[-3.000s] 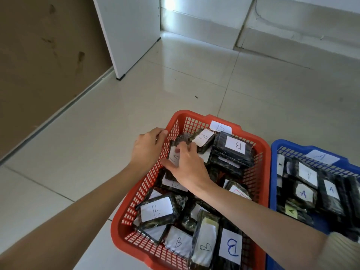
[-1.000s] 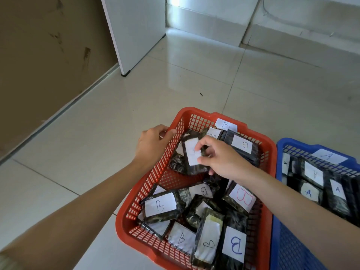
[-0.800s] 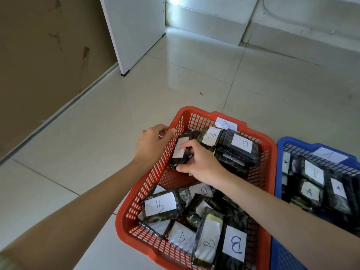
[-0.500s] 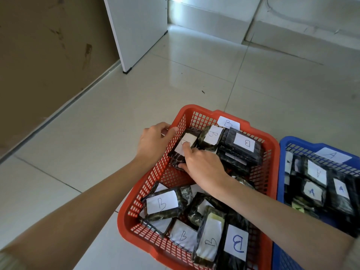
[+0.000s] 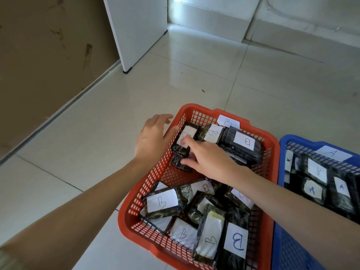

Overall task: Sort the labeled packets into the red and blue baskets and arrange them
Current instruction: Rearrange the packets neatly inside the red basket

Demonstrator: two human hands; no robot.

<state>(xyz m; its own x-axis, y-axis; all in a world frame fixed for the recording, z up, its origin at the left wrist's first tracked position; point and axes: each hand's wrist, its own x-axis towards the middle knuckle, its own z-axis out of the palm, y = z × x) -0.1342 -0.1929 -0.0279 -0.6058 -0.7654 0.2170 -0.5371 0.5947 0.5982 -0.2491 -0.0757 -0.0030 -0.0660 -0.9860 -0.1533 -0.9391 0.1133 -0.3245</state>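
Observation:
The red basket (image 5: 270, 145) holds several dark packets with white B labels. One B packet (image 5: 188, 131) lies on a small stack in its far left corner. My right hand (image 5: 210, 159) reaches into that corner; its index fingertip presses on this packet's label and its thumb lies against the stack's near edge. My left hand (image 5: 153, 137) hovers just outside the basket's left rim with its fingers spread, holding nothing. The blue basket (image 5: 281, 152) on the right holds several packets labelled A (image 5: 313, 190).
Both baskets sit side by side on a glossy tiled floor. More B packets (image 5: 162, 203) lie jumbled in the red basket's near half. A white panel (image 5: 136, 30) stands at the back left next to a brown wall.
My right hand carried a B packet to the red basket's far left corner and laid it on the stack. My left hand has just let go of the rim and opened.

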